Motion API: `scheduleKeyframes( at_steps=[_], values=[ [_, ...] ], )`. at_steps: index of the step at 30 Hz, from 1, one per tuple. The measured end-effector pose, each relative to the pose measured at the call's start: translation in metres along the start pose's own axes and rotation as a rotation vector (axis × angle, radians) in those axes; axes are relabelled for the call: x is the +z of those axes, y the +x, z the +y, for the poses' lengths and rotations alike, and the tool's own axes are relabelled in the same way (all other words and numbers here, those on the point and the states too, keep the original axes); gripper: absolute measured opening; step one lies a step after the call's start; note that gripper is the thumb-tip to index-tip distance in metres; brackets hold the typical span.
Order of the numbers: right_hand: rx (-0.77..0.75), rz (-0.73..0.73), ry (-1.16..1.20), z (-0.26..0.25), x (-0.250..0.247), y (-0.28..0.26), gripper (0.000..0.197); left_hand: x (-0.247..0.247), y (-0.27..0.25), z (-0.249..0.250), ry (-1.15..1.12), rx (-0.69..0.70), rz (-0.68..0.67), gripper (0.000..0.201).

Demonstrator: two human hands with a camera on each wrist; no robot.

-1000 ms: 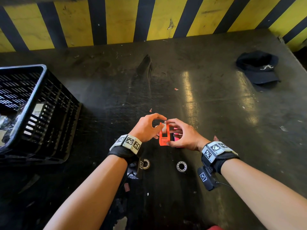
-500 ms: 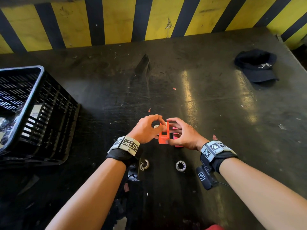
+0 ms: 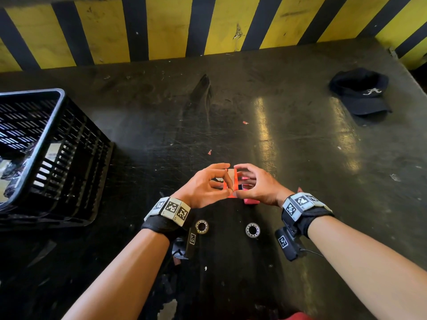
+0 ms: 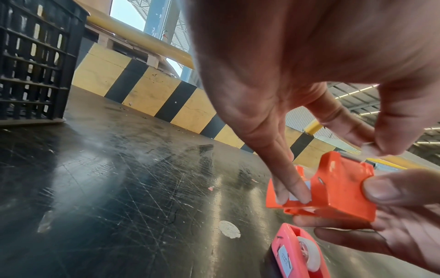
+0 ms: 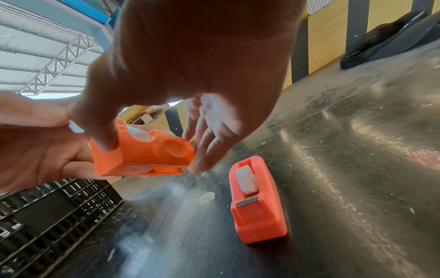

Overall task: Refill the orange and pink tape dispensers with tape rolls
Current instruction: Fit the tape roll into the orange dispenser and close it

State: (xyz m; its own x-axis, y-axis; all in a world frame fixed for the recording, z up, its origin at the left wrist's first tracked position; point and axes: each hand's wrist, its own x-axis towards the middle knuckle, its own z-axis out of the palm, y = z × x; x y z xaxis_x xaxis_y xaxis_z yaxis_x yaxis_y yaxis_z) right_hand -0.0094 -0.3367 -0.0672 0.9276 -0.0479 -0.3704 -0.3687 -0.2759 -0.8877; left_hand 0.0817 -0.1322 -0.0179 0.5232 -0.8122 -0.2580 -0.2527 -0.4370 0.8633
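Note:
Both hands hold the orange tape dispenser (image 3: 231,179) just above the dark table (image 3: 300,158). My right hand (image 3: 238,181) grips its sides with thumb and fingers (image 5: 202,156). The thumb and forefinger of my left hand (image 3: 223,181) pinch a white tape end (image 4: 370,149) at the dispenser's (image 4: 333,190) cutter end, and its other fingers rest on the body. A white roll shows in the orange dispenser's (image 5: 142,150) slot. The pink dispenser (image 5: 257,210) stands on the table below my right hand with a white roll in it, also seen as pink dispenser (image 4: 292,252).
Two small tape rings (image 3: 201,226) (image 3: 252,230) lie on the table between my wrists. A black slatted crate (image 3: 53,139) stands at the left, a black cap (image 3: 362,93) at the far right. A yellow and black striped wall (image 3: 161,31) closes the back.
My left forefinger has stretched out over the far end of the orange dispenser and the thumb has dropped to its near end. The right hand keeps its grip.

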Motion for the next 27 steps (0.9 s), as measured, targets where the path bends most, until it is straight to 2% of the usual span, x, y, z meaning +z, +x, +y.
scheduleKeyframes(
  at_steps=[6,9,11,13,17,18,22,27],
  values=[
    [0.007,0.015,0.016,0.003,0.001,0.001,0.083,0.003,-0.001,-0.004,-0.002,-0.025,-0.004,0.018],
    [-0.004,0.032,0.032,0.004,-0.001,0.002,0.08,0.004,-0.002,-0.006,-0.09,-0.02,-0.007,0.04],
    [-0.004,0.036,0.038,0.004,-0.002,0.002,0.08,0.004,-0.002,-0.005,-0.161,-0.04,-0.027,0.046],
    [-0.008,0.034,0.042,0.003,-0.003,0.002,0.079,0.004,-0.001,-0.003,-0.198,-0.069,-0.016,0.043],
    [-0.014,0.031,0.042,0.002,-0.003,0.002,0.083,0.002,0.006,-0.005,-0.284,-0.109,0.067,0.024],
    [-0.011,0.03,0.044,0.002,-0.003,0.001,0.085,0.002,0.007,-0.005,-0.265,-0.116,0.064,0.028],
    [-0.003,0.018,0.036,0.0,-0.003,-0.001,0.082,-0.002,0.007,-0.007,-0.089,-0.1,-0.01,0.067],
    [0.023,-0.02,0.045,-0.004,-0.006,-0.003,0.083,-0.002,0.007,-0.012,-0.031,-0.105,-0.05,0.086]
  ],
)
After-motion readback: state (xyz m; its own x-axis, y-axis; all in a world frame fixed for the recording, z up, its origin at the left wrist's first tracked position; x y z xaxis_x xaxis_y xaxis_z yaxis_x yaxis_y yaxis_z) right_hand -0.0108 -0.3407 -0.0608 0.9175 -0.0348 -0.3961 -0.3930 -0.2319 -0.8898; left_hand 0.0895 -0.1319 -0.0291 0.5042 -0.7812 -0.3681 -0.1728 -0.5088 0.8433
